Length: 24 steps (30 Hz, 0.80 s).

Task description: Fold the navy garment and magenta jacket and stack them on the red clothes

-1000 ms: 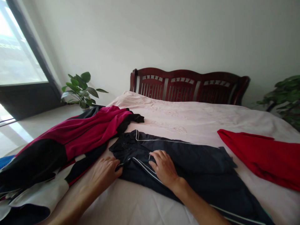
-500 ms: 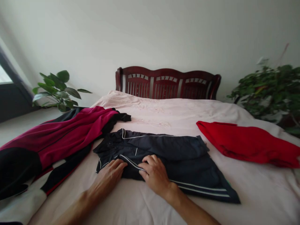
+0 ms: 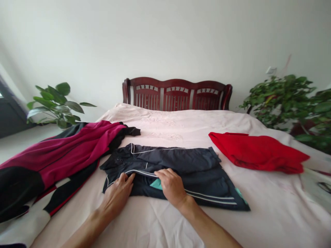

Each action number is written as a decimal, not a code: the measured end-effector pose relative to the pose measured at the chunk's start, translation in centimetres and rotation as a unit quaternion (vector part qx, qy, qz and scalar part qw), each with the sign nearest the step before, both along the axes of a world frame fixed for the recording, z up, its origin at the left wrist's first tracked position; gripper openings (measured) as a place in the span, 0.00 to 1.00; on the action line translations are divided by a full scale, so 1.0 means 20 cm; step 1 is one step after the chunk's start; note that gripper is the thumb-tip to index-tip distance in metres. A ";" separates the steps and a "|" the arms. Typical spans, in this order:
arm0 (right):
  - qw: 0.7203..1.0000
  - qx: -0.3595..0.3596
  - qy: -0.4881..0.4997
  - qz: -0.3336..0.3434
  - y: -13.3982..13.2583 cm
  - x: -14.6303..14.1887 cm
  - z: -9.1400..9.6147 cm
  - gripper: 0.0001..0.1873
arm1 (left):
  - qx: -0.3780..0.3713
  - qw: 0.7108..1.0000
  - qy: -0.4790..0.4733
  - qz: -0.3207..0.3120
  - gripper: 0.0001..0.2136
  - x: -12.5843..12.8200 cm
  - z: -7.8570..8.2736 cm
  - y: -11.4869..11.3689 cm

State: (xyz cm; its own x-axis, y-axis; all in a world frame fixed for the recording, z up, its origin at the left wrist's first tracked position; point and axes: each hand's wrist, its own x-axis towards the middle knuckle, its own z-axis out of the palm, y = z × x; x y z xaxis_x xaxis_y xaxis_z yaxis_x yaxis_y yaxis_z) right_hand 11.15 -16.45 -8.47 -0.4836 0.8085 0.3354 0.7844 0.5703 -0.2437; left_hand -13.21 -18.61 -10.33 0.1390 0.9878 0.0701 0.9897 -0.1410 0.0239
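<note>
Pinching the white-piped edge [image 3: 143, 172] of the navy garment [image 3: 181, 162] at six o'clock on the pale bedsheet [image 3: 160, 224] with the right hand [image 3: 170, 184] — baring a turquoise patch [image 3: 156, 184]. Touching the navy garment at seven with the left hand [image 3: 117, 193] — being unable to tell if pinching.

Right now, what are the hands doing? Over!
Left hand touching dark garment; right hand gripping its striped edge. Teal patch showing. Red cloth off right, seemingly not blocking.

Left hand [image 3: 117, 193] and right hand [image 3: 169, 186] on navy white-piped sportswear [image 3: 178, 160] at six o'clock, folded red cloth [image 3: 258, 151] past three, slatted headboard [image 3: 177, 98] near twelve
</note>
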 end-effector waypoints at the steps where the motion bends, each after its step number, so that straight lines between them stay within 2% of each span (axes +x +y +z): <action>1: 1.000 0.003 0.001 0.024 -0.01 0.01 -0.01 0.19 | 0.000 1.000 0.002 0.006 0.20 0.00 0.00 0.00; 4: 0.996 0.006 -0.013 0.086 -0.05 0.06 -0.05 0.21 | -0.001 1.000 0.005 0.017 0.18 -0.03 -0.01 -0.01; 6: 0.996 0.003 -0.029 0.087 -0.08 0.13 -0.06 0.24 | 0.008 1.000 -0.003 0.015 0.17 -0.06 -0.02 -0.01; 11: 0.997 -0.015 -0.074 0.026 -0.14 0.33 -0.07 0.26 | 0.046 0.999 -0.006 0.019 0.17 -0.10 -0.01 -0.02; 15: 0.994 -0.011 -0.105 -0.031 -0.15 0.49 -0.09 0.27 | 0.040 0.999 0.001 0.032 0.17 -0.08 0.01 -0.02; 19: 0.992 0.007 -0.101 -0.077 -0.14 0.60 -0.13 0.26 | 0.016 0.998 -0.002 0.063 0.18 -0.05 0.07 -0.01; 24: 0.988 0.020 -0.086 -0.129 -0.11 0.65 -0.18 0.24 | -0.008 0.995 0.016 0.101 0.15 0.04 0.22 -0.01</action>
State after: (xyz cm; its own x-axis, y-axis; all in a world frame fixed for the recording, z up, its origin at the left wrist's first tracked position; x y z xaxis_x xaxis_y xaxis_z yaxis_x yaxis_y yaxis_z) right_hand 24.15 -18.73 -12.00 -0.3155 0.9001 0.3004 0.9327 0.3524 -0.0762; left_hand -12.37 -18.87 -5.88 -0.0612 0.9967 0.0533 0.9981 0.0617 -0.0074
